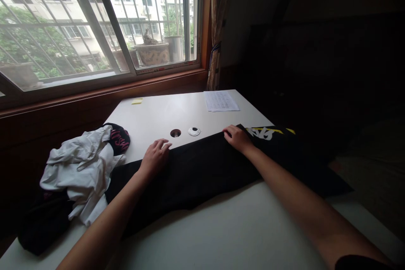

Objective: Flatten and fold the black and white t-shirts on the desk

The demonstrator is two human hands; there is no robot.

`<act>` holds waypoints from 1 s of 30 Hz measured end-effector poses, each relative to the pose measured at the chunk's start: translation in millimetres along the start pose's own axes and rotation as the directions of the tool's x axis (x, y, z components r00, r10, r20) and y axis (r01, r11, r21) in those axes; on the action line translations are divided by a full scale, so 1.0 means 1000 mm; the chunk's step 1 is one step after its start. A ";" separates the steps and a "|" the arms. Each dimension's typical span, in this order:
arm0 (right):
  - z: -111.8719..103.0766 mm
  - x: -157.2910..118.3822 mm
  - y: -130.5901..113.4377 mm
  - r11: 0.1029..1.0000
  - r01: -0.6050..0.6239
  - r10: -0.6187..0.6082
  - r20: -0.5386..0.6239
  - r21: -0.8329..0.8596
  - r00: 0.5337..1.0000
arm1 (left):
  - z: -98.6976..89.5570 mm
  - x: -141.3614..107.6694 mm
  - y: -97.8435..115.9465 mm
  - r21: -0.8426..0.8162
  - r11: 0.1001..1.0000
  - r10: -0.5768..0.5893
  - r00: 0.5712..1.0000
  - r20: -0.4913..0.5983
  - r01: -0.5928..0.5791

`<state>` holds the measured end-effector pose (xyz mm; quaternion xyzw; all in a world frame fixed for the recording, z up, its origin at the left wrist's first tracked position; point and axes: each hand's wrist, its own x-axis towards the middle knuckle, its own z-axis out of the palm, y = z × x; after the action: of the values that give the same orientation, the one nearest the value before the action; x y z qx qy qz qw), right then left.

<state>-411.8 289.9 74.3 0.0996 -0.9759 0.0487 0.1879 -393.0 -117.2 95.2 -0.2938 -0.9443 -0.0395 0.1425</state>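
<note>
Has left hand (pixel 155 156) with fingers (pixel 162 141) slightly apart, right hand (pixel 238 138) with fingers curled, cannot tell whether clamped. Has black garment (pixel 202 173) stretched over the desk (pixel 234 228), far edge at the fingertips, bulk nearside.

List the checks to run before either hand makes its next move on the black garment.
1. Left hand at the garment's far edge: ok; firm grip, cannot tell.
2. Right hand on the garment, beside the white print: ok.
3. Garment wholly on the table: not ok; its right end appears to pass the table's edge.
4. White cloth apart from the garment: not ok; they meet at its left end.
5. Papers clear of the garment: ok.
</note>
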 end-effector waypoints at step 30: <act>0.003 -0.014 0.053 0.955 -0.258 0.277 0.125 -0.147 0.953 | -0.006 -0.117 -0.057 -0.067 0.998 -0.001 0.997 0.079 0.007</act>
<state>-411.3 343.3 63.3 -0.0429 -0.9925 0.0031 0.1145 -331.6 -228.4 67.5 -0.2979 -0.9480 -0.0599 0.0949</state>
